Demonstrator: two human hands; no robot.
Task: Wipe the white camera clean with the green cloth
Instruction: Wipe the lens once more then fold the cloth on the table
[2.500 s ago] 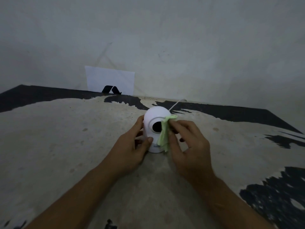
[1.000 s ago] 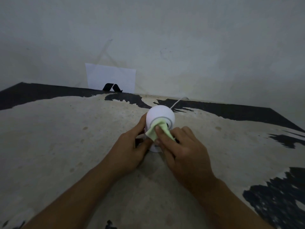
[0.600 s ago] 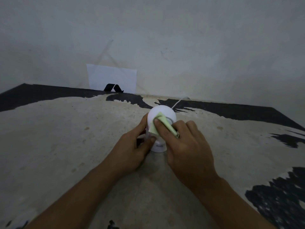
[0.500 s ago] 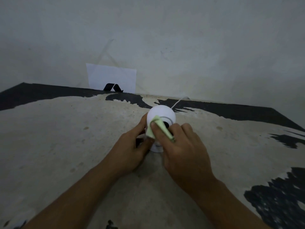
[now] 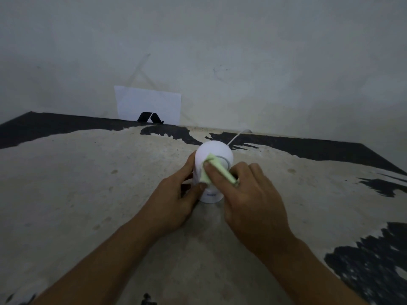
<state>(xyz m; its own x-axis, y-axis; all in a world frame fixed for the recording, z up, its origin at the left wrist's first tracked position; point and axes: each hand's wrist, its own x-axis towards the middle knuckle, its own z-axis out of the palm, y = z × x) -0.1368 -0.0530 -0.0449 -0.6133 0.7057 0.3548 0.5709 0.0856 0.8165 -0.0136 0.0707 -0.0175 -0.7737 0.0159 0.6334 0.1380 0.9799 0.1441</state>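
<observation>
The white camera (image 5: pixel 213 151), round-headed on a short base, stands upright on the worn table in the middle of the view. My left hand (image 5: pixel 170 200) grips its left side and base, thumb in front. My right hand (image 5: pixel 251 201) presses the folded green cloth (image 5: pixel 217 170) against the camera's front face with the index finger laid over it. The cloth and fingers hide the lens.
A thin white cable (image 5: pixel 236 136) runs from the camera back to the wall. A white paper sheet (image 5: pixel 148 104) with a black mark leans on the wall at the back left. The table surface (image 5: pixel 88 183) is beige with peeling black patches at the back and right.
My right hand brought the cloth from the camera's right side onto its front face and has been rubbing it there, shifting slightly left. My left hand keeps its hold.
</observation>
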